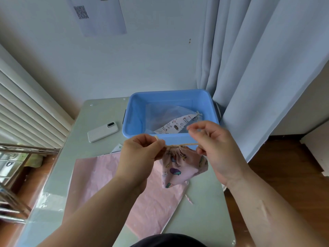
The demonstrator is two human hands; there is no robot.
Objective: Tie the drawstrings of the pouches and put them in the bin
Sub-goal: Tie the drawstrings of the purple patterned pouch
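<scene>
Cord (181, 144) ran taut and level between the two hands, and that tension explains the whole pose: drawn outward on both sides, it had gathered the mouth of the small pink pouch (179, 166) into tight pleats, closing it before any knot could be tied. The pouch hung free in the air just below the fingers of both hands, held up clear of the table so its body could drop and the neck cinch evenly. Its fabric was pale pink, printed with small cartoon figures in purple, green and yellow, soft and creased, the lower edge flaring out under the gathered top.

The left hand (140, 150) was closed, thumb and fingers pressed together on the cord's left end, a short tail showing above the knuckles. The right hand (211, 139) pinched the other end between thumb and forefinger, remaining fingers loosely curled; a second strand seemed to be held there, though that was hard to tell.

Beyond the hands, just past the knuckles, sat the blue bin (170, 94), already holding a sheer pouch and a white printed pouch (170, 126) with a tied cord. Below the wrists a larger pink pouch (99, 175) lay flat on the table (204, 220), apparently awaiting its turn. A white phone (102, 131) rested out to the left of the left hand.
</scene>
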